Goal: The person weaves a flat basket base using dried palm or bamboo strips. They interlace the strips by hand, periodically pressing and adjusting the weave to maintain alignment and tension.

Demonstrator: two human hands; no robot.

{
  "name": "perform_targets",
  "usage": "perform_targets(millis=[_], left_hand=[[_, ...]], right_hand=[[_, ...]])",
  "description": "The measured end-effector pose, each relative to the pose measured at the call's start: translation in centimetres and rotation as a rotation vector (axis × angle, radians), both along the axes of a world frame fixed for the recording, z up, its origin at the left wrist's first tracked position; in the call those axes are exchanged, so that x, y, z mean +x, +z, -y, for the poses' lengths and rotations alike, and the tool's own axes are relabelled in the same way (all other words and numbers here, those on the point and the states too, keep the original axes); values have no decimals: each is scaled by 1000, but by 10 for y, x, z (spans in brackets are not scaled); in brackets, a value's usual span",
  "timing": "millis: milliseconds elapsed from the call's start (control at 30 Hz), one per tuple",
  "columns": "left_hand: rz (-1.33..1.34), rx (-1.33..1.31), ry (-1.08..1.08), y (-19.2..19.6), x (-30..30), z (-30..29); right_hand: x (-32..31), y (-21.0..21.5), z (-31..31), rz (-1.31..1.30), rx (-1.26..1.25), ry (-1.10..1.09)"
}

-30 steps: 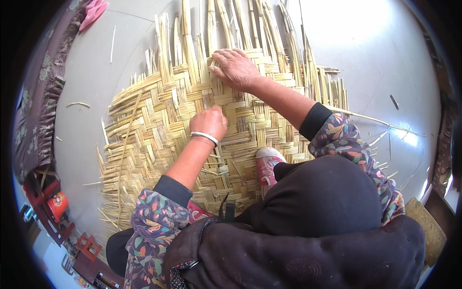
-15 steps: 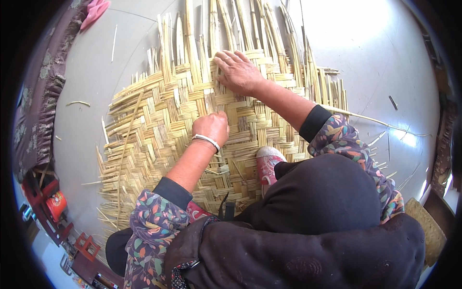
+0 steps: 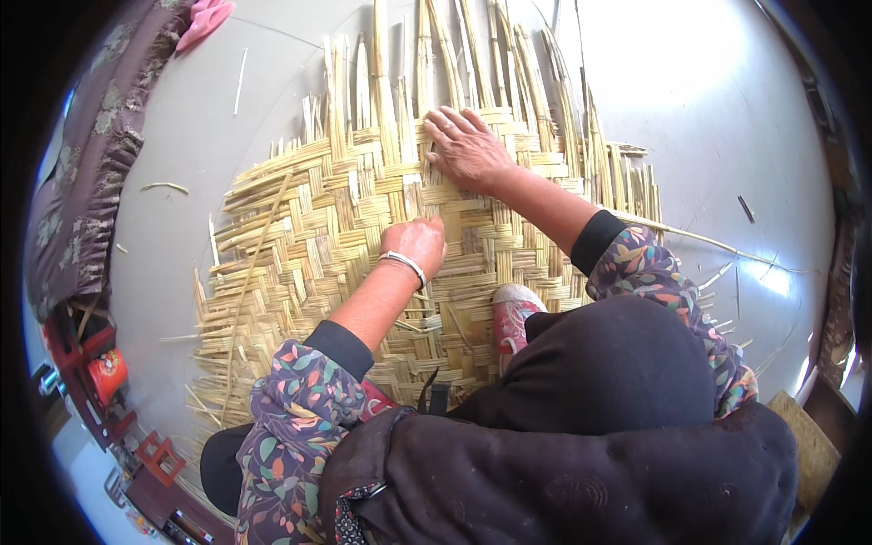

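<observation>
A large mat of flat, yellowish split strips, woven in a twill pattern, lies on the floor under both my hands. Near its far edge, my right hand rests flat on the weave with fingers spread. Long loose strips stick out from that edge beyond the fingertips. Closer to me and to the left, my left hand is closed in a fist against the middle of the mat. Its fingertips are hidden, and anything in them is too covered to make out.
My red-and-white shoe stands on the mat. Loose strip scraps lie on the grey floor. A pink cloth and a ruffled dark cover are at far left. A red stool stands at lower left.
The whole view has shifted, so the mat sits slightly further right and lower. My right hand's fingers look more spread. My left hand stays closed at about the same spot on the weave.
</observation>
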State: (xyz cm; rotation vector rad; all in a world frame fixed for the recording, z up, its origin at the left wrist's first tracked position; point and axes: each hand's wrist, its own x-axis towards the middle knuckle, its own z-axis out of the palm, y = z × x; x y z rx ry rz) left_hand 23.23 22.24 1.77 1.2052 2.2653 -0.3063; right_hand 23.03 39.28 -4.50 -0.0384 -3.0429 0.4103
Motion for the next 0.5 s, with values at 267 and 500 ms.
perform_targets(millis=[267,500], left_hand=[[82,229,148,11,-2,20],[-43,240,315,20,-61,53]], right_hand=[[21,8,4,2,7,51],[26,8,8,23,34,81]])
